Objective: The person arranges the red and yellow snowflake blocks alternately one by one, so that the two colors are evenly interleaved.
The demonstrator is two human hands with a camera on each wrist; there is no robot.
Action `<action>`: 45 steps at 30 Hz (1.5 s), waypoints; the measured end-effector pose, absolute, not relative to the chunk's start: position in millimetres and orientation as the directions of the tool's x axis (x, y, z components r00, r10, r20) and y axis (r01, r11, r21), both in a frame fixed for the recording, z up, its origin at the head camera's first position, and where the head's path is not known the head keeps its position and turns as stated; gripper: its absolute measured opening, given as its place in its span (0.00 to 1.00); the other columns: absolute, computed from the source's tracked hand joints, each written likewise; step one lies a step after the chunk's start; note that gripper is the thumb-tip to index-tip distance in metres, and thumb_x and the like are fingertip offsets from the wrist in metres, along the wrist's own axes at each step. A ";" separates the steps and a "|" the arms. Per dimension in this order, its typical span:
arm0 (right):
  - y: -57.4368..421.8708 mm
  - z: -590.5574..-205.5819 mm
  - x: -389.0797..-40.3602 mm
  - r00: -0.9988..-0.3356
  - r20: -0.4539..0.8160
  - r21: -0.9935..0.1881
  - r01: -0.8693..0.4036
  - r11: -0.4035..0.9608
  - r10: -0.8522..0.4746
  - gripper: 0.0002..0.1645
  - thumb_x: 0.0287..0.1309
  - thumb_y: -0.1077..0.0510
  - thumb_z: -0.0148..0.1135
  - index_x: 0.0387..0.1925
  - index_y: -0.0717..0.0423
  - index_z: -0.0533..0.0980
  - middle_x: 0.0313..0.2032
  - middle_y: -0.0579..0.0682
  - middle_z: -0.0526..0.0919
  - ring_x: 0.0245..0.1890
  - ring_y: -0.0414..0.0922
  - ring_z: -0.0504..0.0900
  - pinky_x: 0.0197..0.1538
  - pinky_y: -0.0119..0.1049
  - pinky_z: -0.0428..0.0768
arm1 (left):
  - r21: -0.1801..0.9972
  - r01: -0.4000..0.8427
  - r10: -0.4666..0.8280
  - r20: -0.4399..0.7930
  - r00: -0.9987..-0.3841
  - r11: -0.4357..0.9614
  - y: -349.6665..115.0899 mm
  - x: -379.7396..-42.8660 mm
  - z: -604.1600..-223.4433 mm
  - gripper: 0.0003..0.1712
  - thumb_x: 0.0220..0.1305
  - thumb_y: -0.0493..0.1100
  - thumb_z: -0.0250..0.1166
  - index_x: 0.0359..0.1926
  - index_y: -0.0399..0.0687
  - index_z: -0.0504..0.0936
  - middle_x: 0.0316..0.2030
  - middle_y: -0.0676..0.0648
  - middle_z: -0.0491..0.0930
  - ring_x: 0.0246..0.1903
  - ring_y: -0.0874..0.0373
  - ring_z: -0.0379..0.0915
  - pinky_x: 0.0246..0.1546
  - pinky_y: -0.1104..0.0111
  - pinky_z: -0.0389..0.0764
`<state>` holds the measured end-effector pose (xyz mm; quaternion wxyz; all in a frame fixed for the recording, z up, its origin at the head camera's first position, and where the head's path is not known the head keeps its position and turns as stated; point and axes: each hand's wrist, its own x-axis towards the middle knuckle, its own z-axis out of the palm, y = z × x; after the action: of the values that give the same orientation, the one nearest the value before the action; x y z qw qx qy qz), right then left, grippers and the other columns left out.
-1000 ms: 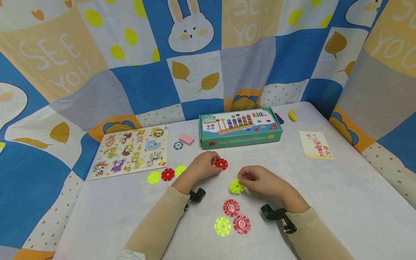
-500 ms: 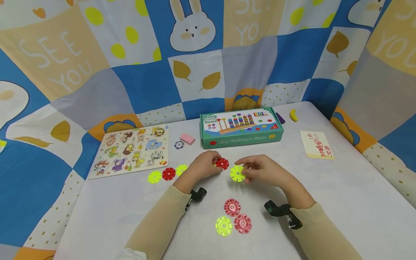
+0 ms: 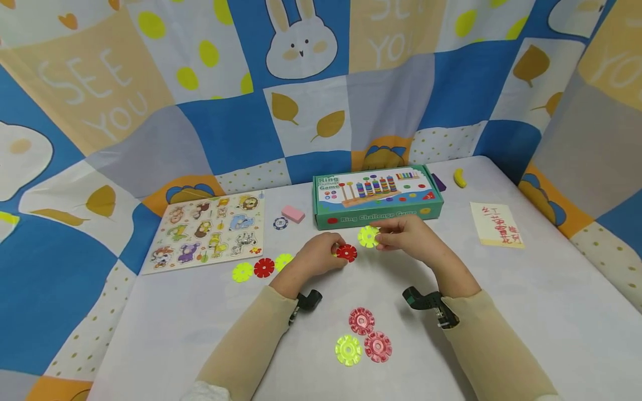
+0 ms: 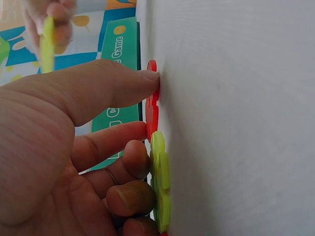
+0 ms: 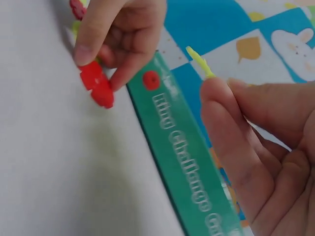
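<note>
My left hand (image 3: 315,257) pinches a red interlocking disc (image 3: 346,253) by its edges, thumb on one side and a finger on the other. In the left wrist view, the disc lies at the white tabletop, and a yellow-green disc (image 4: 161,187) beside it is partly covered by curled fingers. Raised above the table, my right hand (image 3: 412,240) pinches another yellow-green disc (image 3: 368,236) between thumb and fingers, beyond the red one. To the left of my left hand a row runs on: yellow-green (image 3: 243,272), red (image 3: 263,268) and yellow-green (image 3: 283,262).
Two red discs (image 3: 361,321) and a yellow-green one (image 3: 348,350) lie near the front. Behind my hands stands a green game box (image 3: 378,216). An animal puzzle board (image 3: 205,234), pink block (image 3: 293,214), blue-white chip (image 3: 281,223), handwritten note (image 3: 496,224) and toy banana (image 3: 459,177) surround it.
My right hand has lifted its yellow-green disc and carried it away from me, from in front of the red disc to beyond it. My left hand keeps holding the red disc in place.
</note>
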<state>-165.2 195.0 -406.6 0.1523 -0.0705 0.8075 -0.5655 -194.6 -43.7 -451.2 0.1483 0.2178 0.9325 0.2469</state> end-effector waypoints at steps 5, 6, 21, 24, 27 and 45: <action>191.9 -419.9 -176.3 -0.957 -0.169 -0.923 0.069 0.379 -0.237 0.24 0.56 0.60 0.65 0.55 0.60 0.76 0.39 0.58 0.80 0.36 0.47 0.82 0.42 0.41 0.80 | 0.526 0.332 0.477 -0.164 -0.863 0.783 -42.6 -194.7 -450.5 0.23 0.52 0.51 0.70 0.49 0.49 0.78 0.33 0.53 0.73 0.36 0.58 0.67 0.37 0.67 0.70; 191.1 -423.1 -177.9 -0.958 -0.176 -0.914 0.073 0.398 -0.227 0.24 0.56 0.60 0.66 0.55 0.59 0.76 0.39 0.57 0.79 0.36 0.47 0.81 0.41 0.40 0.80 | 0.525 0.333 0.477 -0.165 -0.863 0.783 -42.7 -194.7 -450.1 0.23 0.52 0.51 0.70 0.49 0.49 0.78 0.33 0.53 0.73 0.36 0.58 0.67 0.38 0.67 0.70; 178.7 -441.6 -179.7 -0.965 -0.214 -0.709 0.049 0.703 -0.148 0.22 0.53 0.55 0.68 0.51 0.53 0.80 0.38 0.49 0.82 0.36 0.46 0.74 0.41 0.38 0.75 | 0.519 0.315 0.460 -0.176 -0.871 0.795 -44.9 -193.0 -447.7 0.25 0.53 0.52 0.70 0.50 0.50 0.78 0.34 0.53 0.72 0.38 0.58 0.67 0.39 0.66 0.70; 176.5 -440.8 -177.1 -0.967 -0.194 -0.683 0.013 0.731 -0.165 0.22 0.52 0.55 0.69 0.51 0.54 0.80 0.36 0.48 0.81 0.35 0.46 0.74 0.41 0.38 0.74 | 0.517 0.311 0.455 -0.177 -0.872 0.798 -45.0 -192.8 -448.3 0.25 0.53 0.52 0.71 0.50 0.50 0.78 0.35 0.54 0.73 0.38 0.58 0.67 0.40 0.66 0.71; 174.9 -439.9 -175.3 -0.968 -0.179 -0.647 -0.017 0.763 -0.174 0.23 0.51 0.55 0.70 0.51 0.55 0.80 0.32 0.47 0.80 0.34 0.46 0.73 0.39 0.38 0.72 | 0.522 0.308 0.455 -0.180 -0.872 0.796 -44.9 -192.5 -448.4 0.25 0.53 0.52 0.71 0.51 0.50 0.78 0.35 0.54 0.73 0.38 0.58 0.67 0.40 0.66 0.71; 176.1 -450.3 -177.1 -0.964 -0.177 -0.595 -0.054 0.802 -0.196 0.26 0.51 0.52 0.70 0.52 0.53 0.79 0.30 0.46 0.78 0.34 0.46 0.71 0.38 0.38 0.72 | 0.492 0.309 0.447 -0.191 -0.874 0.814 -40.8 -188.3 -446.7 0.27 0.53 0.51 0.70 0.53 0.49 0.77 0.40 0.54 0.75 0.39 0.59 0.68 0.45 0.65 0.73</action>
<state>-177.1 176.1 -450.3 0.1158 -0.0664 0.9422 -0.3073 -188.3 -40.8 -446.7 0.1508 0.2011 0.9403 0.2293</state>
